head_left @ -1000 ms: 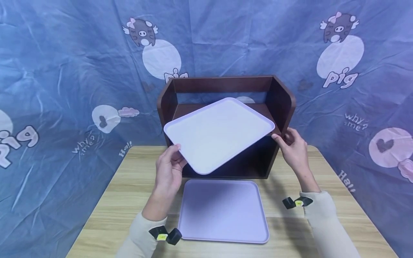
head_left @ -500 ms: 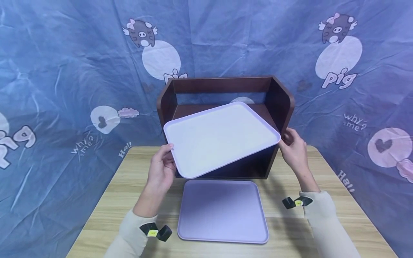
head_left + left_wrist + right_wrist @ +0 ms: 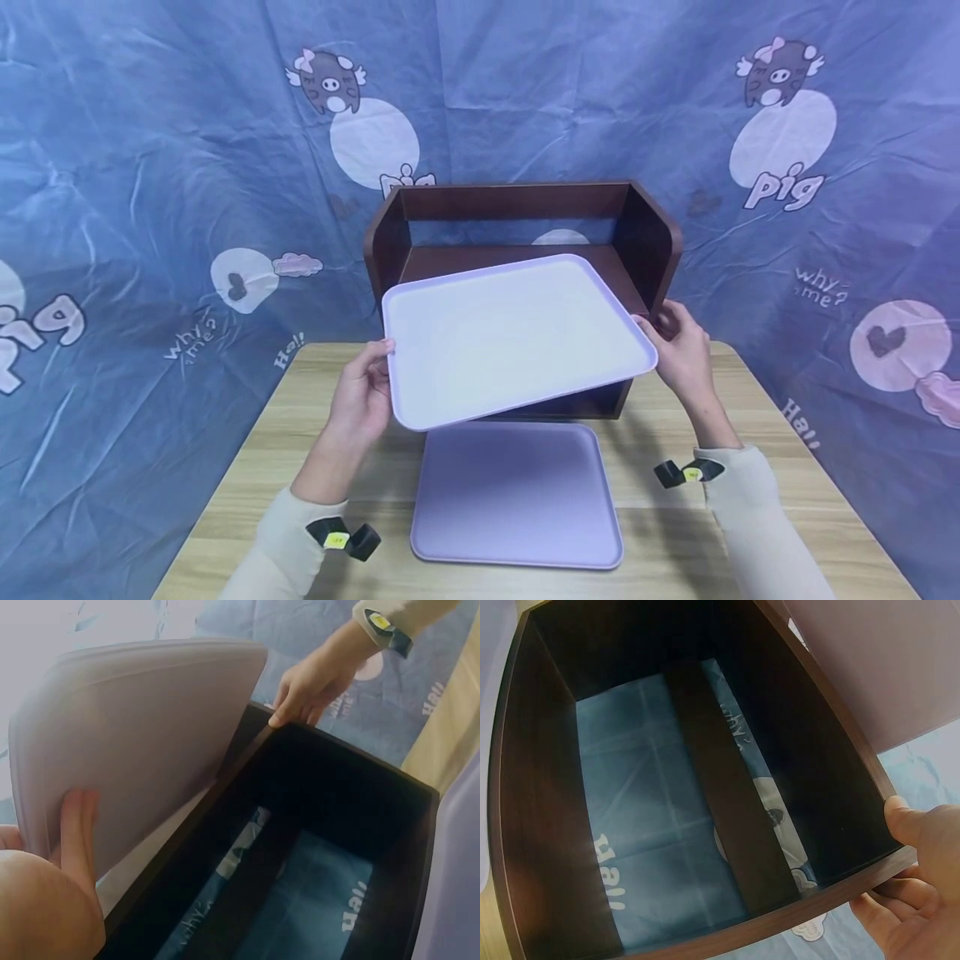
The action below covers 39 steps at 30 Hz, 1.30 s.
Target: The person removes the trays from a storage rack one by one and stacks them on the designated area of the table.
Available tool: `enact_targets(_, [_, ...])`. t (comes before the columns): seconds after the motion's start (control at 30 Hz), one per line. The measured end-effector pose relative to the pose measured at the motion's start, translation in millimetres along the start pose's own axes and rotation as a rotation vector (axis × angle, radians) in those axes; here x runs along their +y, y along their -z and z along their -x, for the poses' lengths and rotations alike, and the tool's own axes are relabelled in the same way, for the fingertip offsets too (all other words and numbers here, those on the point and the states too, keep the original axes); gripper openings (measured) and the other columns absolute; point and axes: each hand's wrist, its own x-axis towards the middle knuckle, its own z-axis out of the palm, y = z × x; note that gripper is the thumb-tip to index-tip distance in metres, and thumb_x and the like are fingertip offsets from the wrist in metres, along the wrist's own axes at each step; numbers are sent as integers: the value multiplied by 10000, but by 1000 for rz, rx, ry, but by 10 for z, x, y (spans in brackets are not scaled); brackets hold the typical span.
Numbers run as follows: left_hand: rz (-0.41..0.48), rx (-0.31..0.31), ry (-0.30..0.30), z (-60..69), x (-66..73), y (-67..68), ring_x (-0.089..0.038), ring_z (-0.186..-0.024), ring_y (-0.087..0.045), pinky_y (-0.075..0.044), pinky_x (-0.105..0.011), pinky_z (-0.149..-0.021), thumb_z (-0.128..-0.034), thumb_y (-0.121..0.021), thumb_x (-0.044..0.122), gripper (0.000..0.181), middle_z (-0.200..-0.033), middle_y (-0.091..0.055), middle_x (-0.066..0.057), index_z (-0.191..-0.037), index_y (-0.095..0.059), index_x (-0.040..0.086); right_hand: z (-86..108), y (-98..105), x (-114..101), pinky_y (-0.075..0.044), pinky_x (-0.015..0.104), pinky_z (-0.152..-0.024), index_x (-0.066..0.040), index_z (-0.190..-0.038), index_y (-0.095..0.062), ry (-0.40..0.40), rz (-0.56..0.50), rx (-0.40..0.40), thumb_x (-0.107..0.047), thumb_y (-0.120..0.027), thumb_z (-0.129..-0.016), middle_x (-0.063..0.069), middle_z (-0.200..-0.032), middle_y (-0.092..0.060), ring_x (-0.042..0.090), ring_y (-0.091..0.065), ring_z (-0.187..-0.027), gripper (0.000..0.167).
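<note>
A pale lilac rectangular tray (image 3: pixel 517 342) is held up at a tilt by my left hand (image 3: pixel 360 400). The thumb lies over the tray's left rim, and the left wrist view shows fingers (image 3: pixel 79 825) against its underside. Behind the tray stands a dark brown two-tier shelf (image 3: pixel 510 200), its middle board and lower opening partly covered. My right hand (image 3: pixel 686 354) grips this shelf at its right side. In the right wrist view the thumb (image 3: pixel 907 821) presses the board's front edge while the other fingers wrap outside the side panel. The tray's right corner overlaps the right thumb in the head view.
A second lilac tray (image 3: pixel 517 500) lies flat on the light wooden table (image 3: pixel 255 483), just in front of the shelf. Blue cloth (image 3: pixel 187 125) with pig prints hangs behind and at both sides. The shelf's back is partly open, with a cross rail (image 3: pixel 727 780).
My left hand has moved left and a little lower, and the tray has swung closer to level, its right corner dropping. The right hand stays on the shelf. The lower tray has not moved.
</note>
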Motion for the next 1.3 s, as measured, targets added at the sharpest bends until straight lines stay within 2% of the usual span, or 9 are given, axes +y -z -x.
enact_targets(0.1, [-12,-24,9,6,14,26,-55,-652,-718,-604,-175,-685,-999,-552,43,159,-760,-771,13,-917,-683,79,7,2,8,-479,-24,-873,23,-1367,-633,3,6,0,-207,-781,-989,236,-1333,-715,-111,-641,-1108,467])
enact_targets(0.23, [-29,-68,35,21,23,63,-54,-654,-727,-603,-170,-671,-989,-600,63,112,-753,-781,18,-927,-688,93,14,7,2,-465,-32,-857,13,-1358,-640,-1,7,3,-240,-793,-982,224,-1322,-726,-112,-642,-1101,478])
enact_targets(0.43, [-53,-139,77,51,26,112,-65,-693,-741,-600,-181,-681,-1023,-560,84,179,-765,-791,24,-914,-698,120,20,13,-9,-458,-17,-864,-7,-1351,-646,-31,11,3,-302,-812,-966,213,-1318,-732,-76,-665,-1134,513])
enact_targets(0.53, [-72,-155,81,62,21,125,-61,-686,-734,-597,-180,-673,-1039,-521,78,223,-760,-785,36,-916,-698,133,23,14,-25,-458,-16,-866,-8,-1346,-647,-36,15,4,-308,-814,-964,207,-1313,-736,-10,-682,-1166,514])
enact_targets(0.73, [-88,-146,116,64,15,156,-61,-711,-731,-601,-180,-683,-1038,-468,75,238,-802,-781,45,-994,-690,146,12,18,-35,-474,-21,-868,-5,-1348,-650,-21,10,5,-269,-801,-976,205,-1307,-737,-70,-665,-1123,481])
enact_targets(0.87, [-104,-153,136,67,23,198,-69,-734,-740,-610,-191,-696,-1037,-471,85,253,-832,-789,39,-991,-710,153,11,21,-32,-484,-10,-882,-6,-1358,-645,-19,13,-5,-275,-800,-977,212,-1320,-729,137,-708,-1233,491])
enact_targets(1.0, [-110,-232,162,75,28,256,-79,-765,-755,-624,-202,-707,-1062,-412,92,323,-871,-801,30,-992,-721,155,17,27,-22,-479,-4,-886,-3,-1359,-642,-20,17,-11,-293,-807,-971,235,-1327,-717,351,-673,-1293,512])
enact_targets(1.17, [-110,-328,177,81,11,328,-82,-796,-767,-638,-202,-724,-1070,-364,77,379,-910,-807,20,-1013,-732,143,13,32,-21,-467,-8,-869,-4,-1368,-640,-15,11,-8,-296,-808,-970,244,-1325,-715,370,-670,-1293,522])
enact_targets(1.3, [-103,-376,186,84,-22,392,-95,-825,-777,-648,-214,-740,-1066,-351,58,388,-937,-809,3,-1048,-734,121,9,32,-16,-455,-9,-858,-1,-1375,-633,-17,9,-13,-304,-807,-971,250,-1324,-713,345,-680,-1287,535])
